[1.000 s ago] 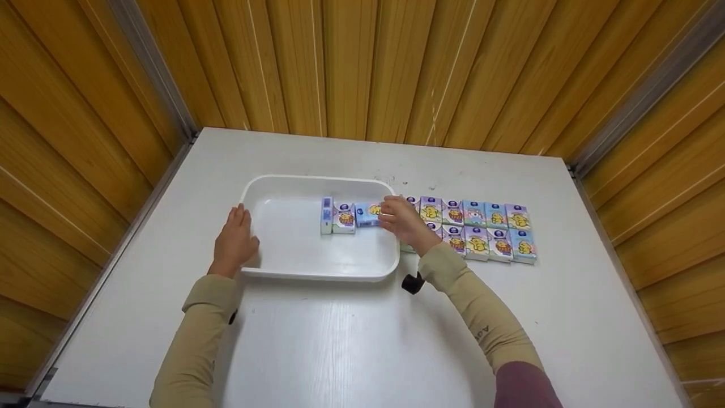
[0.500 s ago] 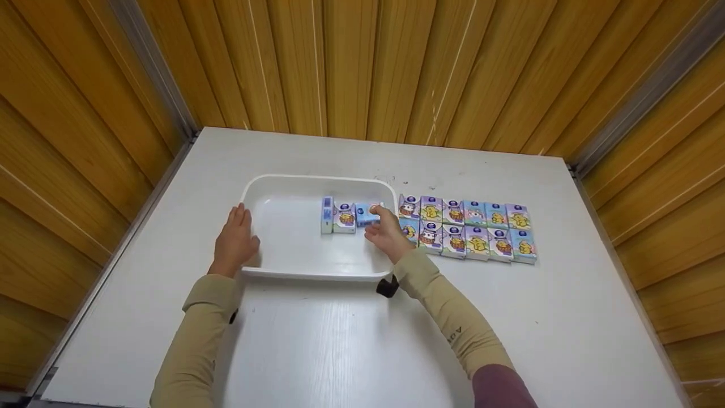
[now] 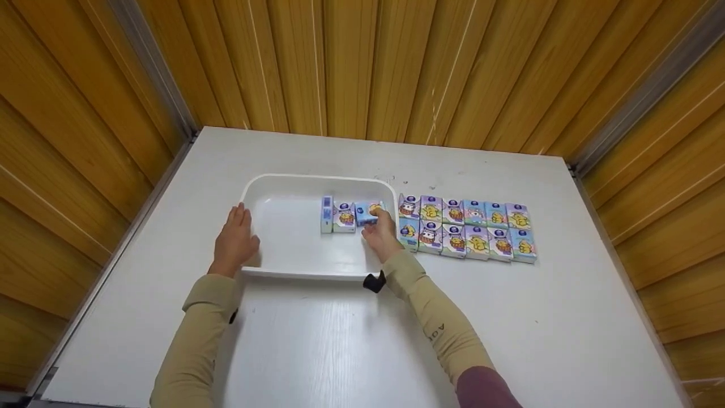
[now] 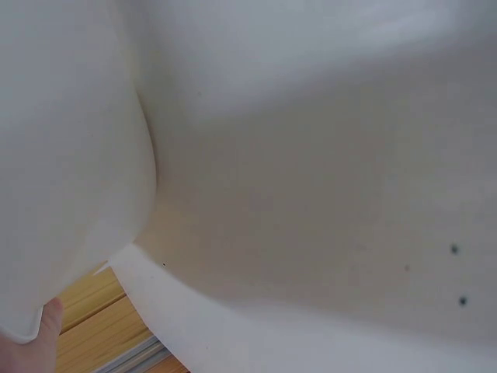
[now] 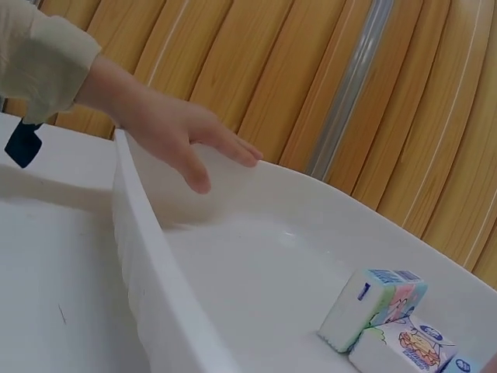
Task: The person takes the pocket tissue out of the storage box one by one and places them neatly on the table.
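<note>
In the head view, a white tray (image 3: 306, 258) lies on the table, with my left hand (image 3: 233, 241) resting on its left rim. The right wrist view shows that left hand (image 5: 175, 136) with fingers straight along the rim and its thumb hanging inside. My right hand (image 3: 384, 233) reaches over the tray's right side and pinches the right end of a blue tissue pack (image 3: 365, 213). Beside it lies a purple and white tissue pack (image 3: 344, 217). Left of that, another tissue pack (image 3: 327, 215) stands on its narrow edge. My right fingertips partly cover the blue pack.
Right of the tray, several cartoon-printed tissue packs (image 3: 477, 240) lie in two tight rows on the white table (image 3: 317, 340). Wood-patterned panels (image 3: 351, 68) stand behind the table and along both sides. A black wrist camera (image 3: 374, 282) sits below my right wrist.
My right hand has come left and down from the tray's right rim onto the blue tissue pack and now pinches its end. My left hand has stayed on the rim.
</note>
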A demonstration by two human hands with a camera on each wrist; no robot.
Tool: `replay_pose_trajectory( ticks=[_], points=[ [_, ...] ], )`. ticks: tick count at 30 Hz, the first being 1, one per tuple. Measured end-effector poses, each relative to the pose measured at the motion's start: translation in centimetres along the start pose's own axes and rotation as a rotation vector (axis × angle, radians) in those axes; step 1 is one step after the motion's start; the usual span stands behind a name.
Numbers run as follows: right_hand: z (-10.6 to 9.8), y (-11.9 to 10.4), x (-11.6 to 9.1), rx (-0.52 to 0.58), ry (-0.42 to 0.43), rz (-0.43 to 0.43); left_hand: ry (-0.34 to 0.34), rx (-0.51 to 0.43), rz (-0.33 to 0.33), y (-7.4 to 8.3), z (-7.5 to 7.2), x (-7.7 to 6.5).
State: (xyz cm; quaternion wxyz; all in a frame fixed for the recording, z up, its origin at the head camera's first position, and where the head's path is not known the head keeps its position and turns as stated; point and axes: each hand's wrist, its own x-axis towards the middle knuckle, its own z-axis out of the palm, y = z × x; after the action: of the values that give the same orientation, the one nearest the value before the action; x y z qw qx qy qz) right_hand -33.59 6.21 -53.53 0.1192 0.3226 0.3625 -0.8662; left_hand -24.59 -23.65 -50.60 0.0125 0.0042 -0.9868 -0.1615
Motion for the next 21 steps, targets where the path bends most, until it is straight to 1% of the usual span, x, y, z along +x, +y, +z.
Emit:
replay_pose_trajectory(
  ticks=[1,2,3,4,5,7,8,9,11,12,14,16,18,21],
  points=[
    [-0.5,0.4,1.6,0.004,-0.008,0.005,0.004,0.001,0.005,0.0,0.0,0.0],
    [-0.7,0.5,2.2,0.023,-0.010,0.018,0.008,0.002,0.010,0.0,0.0,0.0],
    [-0.8,0.5,2.3,0.039,-0.012,0.034,0.011,0.004,0.013,-0.1,0.0,0.0],
    [-0.7,0.3,1.9,0.058,-0.012,0.051,0.017,0.004,0.016,-0.1,0.0,0.0],
    [-0.3,0.1,0.9,0.082,0.002,0.069,0.022,0.005,0.018,-0.1,0.0,0.0],
    [0.2,-0.4,-1.3,0.111,-0.010,0.087,0.026,0.009,0.013,-0.1,0.0,0.1],
    [0.8,-0.8,-3.2,0.139,0.000,0.098,0.026,0.009,0.010,-0.1,0.0,0.1],
    [1.1,-1.1,-4.5,0.146,-0.006,0.102,0.024,0.010,0.006,-0.1,0.0,0.1],
    [1.3,-1.4,-6.2,0.152,-0.030,0.109,0.016,0.011,-0.003,0.0,0.0,0.1],
    [1.2,-1.5,-6.3,0.152,-0.038,0.114,0.012,0.012,-0.008,0.1,0.1,0.1],
    [1.0,-1.4,-5.8,0.145,-0.046,0.124,0.007,0.013,-0.018,0.2,0.2,0.1],
    [0.5,-1.2,-4.6,0.123,-0.052,0.137,0.004,0.014,-0.027,0.2,0.3,0.1],
    [0.0,-1.0,-3.4,0.081,-0.053,0.154,0.003,0.015,-0.032,0.2,0.3,0.1],
    [-0.3,-0.9,-3.3,0.002,-0.059,0.180,0.000,0.016,-0.034,0.2,0.2,0.1]
  ],
)
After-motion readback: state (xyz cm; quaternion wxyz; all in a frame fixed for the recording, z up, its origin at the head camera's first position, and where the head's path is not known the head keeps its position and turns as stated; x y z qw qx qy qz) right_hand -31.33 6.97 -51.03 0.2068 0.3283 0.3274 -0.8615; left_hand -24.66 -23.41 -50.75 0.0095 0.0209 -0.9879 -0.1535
